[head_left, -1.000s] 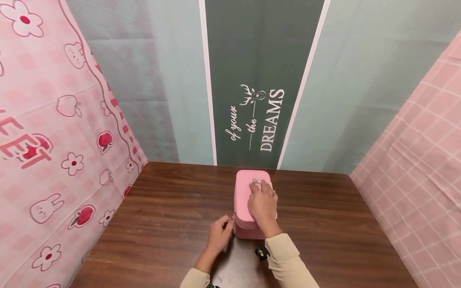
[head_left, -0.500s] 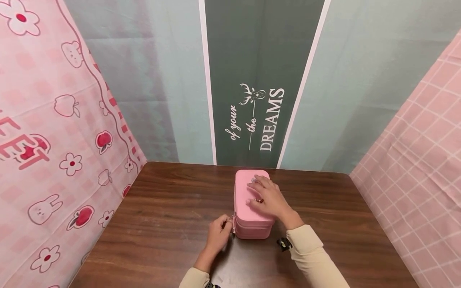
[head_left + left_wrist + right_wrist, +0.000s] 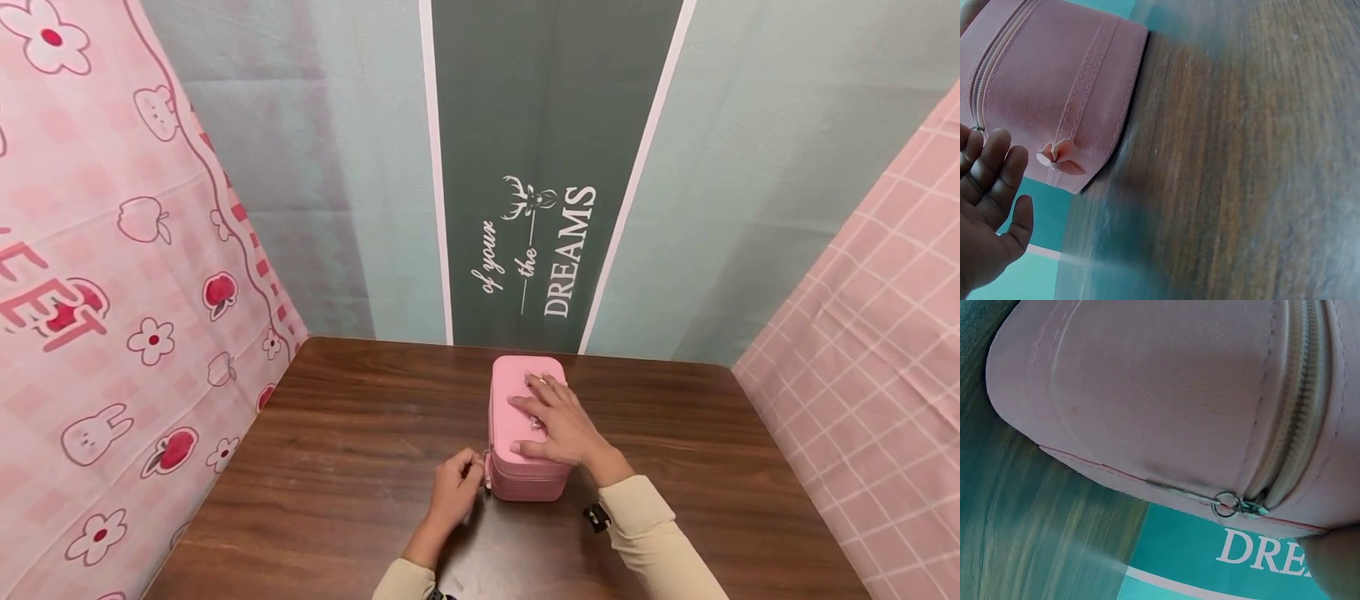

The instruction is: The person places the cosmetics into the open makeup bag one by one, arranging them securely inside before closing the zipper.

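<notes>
A pink zippered case [image 3: 517,425] stands closed near the middle of the table, with a small metal fitting [image 3: 536,423] on its lid. My right hand [image 3: 558,425] lies on the lid with fingers spread. At the case's near left corner, my left hand [image 3: 456,487] pinches the zipper pull; its fingertips are partly hidden. The left wrist view shows that hand [image 3: 991,200] with bent fingers beside the end of the zipper [image 3: 988,69]. Another zipper pull [image 3: 1225,505] hangs from a ring in the right wrist view, where a bit of the right hand [image 3: 1338,556] shows.
The case rests on a brown wood-grain table [image 3: 360,417]. A pink bow-shaped tab [image 3: 1060,156] sits on the case's side. Green printed cloth [image 3: 555,83] hangs behind the table, with pink cloths [image 3: 112,292] at both sides.
The right hand has shifted from gripping near the lid's metal fitting to lying spread across the lid, its forearm swung to the right. The left hand has stayed at the corner.
</notes>
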{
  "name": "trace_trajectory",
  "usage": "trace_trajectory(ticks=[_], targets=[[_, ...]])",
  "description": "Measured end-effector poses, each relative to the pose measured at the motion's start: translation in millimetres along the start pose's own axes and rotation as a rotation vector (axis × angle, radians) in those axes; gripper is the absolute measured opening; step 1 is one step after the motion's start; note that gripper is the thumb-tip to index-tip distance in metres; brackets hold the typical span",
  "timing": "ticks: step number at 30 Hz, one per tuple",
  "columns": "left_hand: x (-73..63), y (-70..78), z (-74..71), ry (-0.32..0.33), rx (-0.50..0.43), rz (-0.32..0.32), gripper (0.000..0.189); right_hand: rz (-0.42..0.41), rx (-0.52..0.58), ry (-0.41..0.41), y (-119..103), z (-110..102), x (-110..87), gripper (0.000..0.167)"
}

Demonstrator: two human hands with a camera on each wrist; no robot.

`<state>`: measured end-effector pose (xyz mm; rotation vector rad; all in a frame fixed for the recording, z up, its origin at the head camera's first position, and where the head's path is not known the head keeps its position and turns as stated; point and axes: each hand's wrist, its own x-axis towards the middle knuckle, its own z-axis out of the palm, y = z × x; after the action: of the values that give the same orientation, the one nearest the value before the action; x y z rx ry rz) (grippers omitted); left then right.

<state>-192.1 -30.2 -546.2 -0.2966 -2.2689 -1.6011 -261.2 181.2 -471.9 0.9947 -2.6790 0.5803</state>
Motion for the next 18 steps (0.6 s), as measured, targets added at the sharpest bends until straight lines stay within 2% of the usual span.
trace_trajectory(ticks=[5, 9, 12, 18], targets=[[-0.3, -0.3, 0.0, -0.004, -0.006, 0.004, 0.014, 0.007, -0.016, -0.006, -1, 0, 0.1, 0.076], [-0.7, 1.4, 0.2, -0.009, -0.014, -0.005, 0.015, 0.037, -0.039, 0.017, -4, 2, 0.5, 0.073], [0.4, 4.6, 0.8, -0.001, 0.002, -0.002, 0.017, 0.108, -0.074, 0.067, -9, 5, 1.7, 0.066], [2.9, 9.1, 1.7, 0.06, 0.021, 0.016, 0.023, 0.345, -0.114, 0.189, -29, 14, 6.3, 0.052]])
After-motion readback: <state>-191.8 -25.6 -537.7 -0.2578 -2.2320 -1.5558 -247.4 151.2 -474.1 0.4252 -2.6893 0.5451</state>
